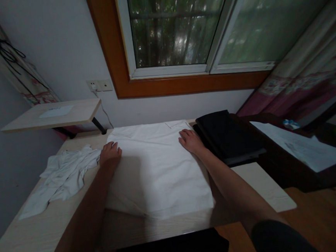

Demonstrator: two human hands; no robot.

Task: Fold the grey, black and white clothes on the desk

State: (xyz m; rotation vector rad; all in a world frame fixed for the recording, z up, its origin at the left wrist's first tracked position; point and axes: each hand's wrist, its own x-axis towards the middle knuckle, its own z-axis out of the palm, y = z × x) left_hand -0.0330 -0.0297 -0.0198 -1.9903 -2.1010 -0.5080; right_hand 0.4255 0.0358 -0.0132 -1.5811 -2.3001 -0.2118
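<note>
A white cloth (160, 177) lies spread flat on the pale wooden desk (85, 225), folded into a rough rectangle with a few creases near its far edge. My left hand (110, 153) rests on its far left side, fingers lying on the fabric. On the far right side, my right hand (191, 141) lies palm down with its fingers apart. Neither hand visibly grips the fabric. Left of my left hand is a crumpled white garment (67, 172), loosely heaped on the desk.
Dark folded cloths (228, 135) lie stacked right of the white cloth. A small raised shelf (82, 111) with a paper stands at the back left. Sheets of paper (300, 142) lie on dark furniture at right. A window (177, 28) is behind the desk.
</note>
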